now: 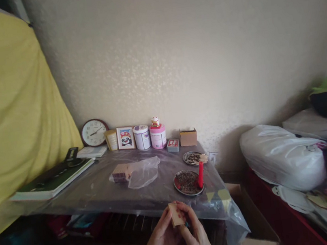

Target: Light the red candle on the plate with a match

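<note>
A person's two bare hands meet low in the view, just in front of the near edge of a desk [99, 185] covered in clear plastic. Between them is a small box [176, 214], pale with reddish marks, held up and tilted a little. The left hand [163, 232] pinches its left edge, thumb up along the side; the right hand [194, 226] closes around the right side, its fingers curled over and its thumb underneath. Whether the box has a tray pushed out cannot be told, as the fingers cover its ends.

Beyond the hands, on the desk, is a round dish [191, 195] of dark debris, with a red candle [201, 175] leaning slightly at its right side. Behind it, a second dish [184, 161] carries thin pale sticks [202, 158]. To the left lies a block [121, 172] partly under a clear bag [145, 173].

To handle the box well, the grip should probably stay light, pressing on the edges rather than the broad face, since it looks like thin card. One hand should steady it while the other works, keeping it level so nothing inside spills.
</note>
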`<control>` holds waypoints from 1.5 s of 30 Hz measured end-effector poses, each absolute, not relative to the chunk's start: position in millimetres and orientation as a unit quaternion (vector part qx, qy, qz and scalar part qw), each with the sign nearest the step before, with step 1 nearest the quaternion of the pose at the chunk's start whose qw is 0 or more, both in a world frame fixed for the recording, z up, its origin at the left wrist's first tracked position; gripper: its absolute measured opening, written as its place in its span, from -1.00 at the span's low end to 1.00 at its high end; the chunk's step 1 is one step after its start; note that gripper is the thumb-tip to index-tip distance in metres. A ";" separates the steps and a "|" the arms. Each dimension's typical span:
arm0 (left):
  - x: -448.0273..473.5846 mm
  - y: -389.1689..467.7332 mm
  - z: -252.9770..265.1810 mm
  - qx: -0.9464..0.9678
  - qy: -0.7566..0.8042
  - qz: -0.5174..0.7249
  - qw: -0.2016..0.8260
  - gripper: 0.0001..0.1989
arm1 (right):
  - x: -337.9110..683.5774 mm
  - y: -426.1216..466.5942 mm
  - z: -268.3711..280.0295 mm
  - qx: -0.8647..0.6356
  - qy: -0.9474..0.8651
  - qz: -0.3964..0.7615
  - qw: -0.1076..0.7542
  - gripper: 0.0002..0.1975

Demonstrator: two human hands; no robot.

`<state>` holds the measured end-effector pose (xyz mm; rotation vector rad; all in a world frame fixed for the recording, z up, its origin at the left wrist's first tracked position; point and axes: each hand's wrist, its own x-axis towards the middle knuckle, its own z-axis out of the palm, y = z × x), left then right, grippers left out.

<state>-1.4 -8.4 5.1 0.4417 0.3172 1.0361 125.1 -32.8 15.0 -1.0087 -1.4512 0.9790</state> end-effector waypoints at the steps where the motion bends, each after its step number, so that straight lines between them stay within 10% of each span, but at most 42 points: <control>1: -1.7 -8.7 5.7 0.208 0.151 0.489 0.833 -0.71 | 125.5 -32.5 16.5 -0.421 -0.598 0.426 0.533 -0.59; 18: -4.3 -18.5 8.8 0.283 0.181 0.401 0.852 -0.73 | 150.2 -11.2 17.3 -0.398 -0.460 0.585 0.536 -0.73; 45: -5.1 -11.8 3.1 0.253 0.215 0.372 0.867 -0.69 | 171.7 -11.8 23.0 -0.441 -0.748 0.303 0.392 -0.81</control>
